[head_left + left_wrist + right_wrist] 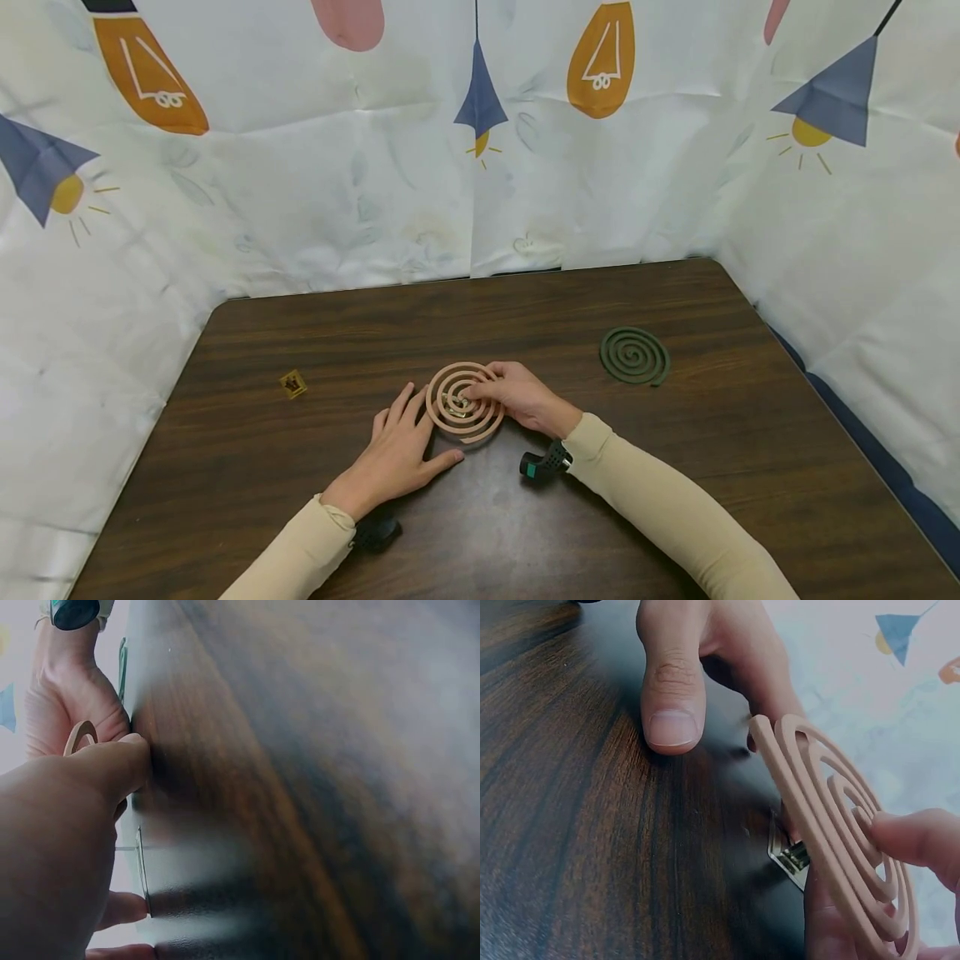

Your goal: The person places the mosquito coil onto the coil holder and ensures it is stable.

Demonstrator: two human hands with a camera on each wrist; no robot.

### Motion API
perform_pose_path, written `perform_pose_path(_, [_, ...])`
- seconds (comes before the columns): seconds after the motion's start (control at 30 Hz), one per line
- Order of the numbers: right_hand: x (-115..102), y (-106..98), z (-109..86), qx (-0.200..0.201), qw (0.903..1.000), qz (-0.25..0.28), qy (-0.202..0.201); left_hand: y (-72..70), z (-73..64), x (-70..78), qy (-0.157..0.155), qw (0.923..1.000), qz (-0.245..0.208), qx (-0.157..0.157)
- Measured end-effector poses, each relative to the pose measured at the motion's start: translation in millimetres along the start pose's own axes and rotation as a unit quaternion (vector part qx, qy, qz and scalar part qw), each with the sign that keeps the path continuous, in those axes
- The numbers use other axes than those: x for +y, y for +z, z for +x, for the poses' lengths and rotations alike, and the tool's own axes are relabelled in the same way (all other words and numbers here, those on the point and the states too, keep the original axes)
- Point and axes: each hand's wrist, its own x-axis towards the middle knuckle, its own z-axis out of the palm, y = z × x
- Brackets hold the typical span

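A tan mosquito coil (pixel 452 427) is in my right hand (pixel 528 400), tilted above the table. The right thumb (pixel 922 836) presses near the spiral's centre, with fingers behind it. Beneath the coil is a small metal coil stand (pixel 786 859), partly hidden by the rings. My left hand (pixel 401 454) rests on the tabletop to the left of the coil, fingers spread and palm down. Its fingertips come close to the coil's left edge; whether they touch the stand I cannot tell. In the left wrist view the coil (pixel 77 736) is mostly hidden behind the left thumb.
A dark green mosquito coil (pixel 634 356) lies flat on the table at the right. A small gold square plate (pixel 293 383) lies to the left. The brown wood-grain table (pixel 360 325) meets a white printed curtain (pixel 420 208) at its back edge.
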Motion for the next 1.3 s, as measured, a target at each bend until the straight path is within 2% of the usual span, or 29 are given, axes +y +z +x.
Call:
perform_pose_path(0.3, [-2.0,3.1,2.0,0.006,0.9998,-0.021,-0.001,0.6,-0.8,1.4,-0.013,0.9999,0.007,0.004])
perform_pose_path(0.6, [-2.7,4.3,2.9,0.011,0.9995,-0.028,-0.003,0.2,-0.9,2.9,-0.035,0.9993,0.01,-0.006])
perform_pose_path(1.3, [-4.7,3.7,4.1,-0.008,0.9992,-0.039,0.004,1.3,-1.3,0.4,-0.035,0.9992,0.019,-0.008])
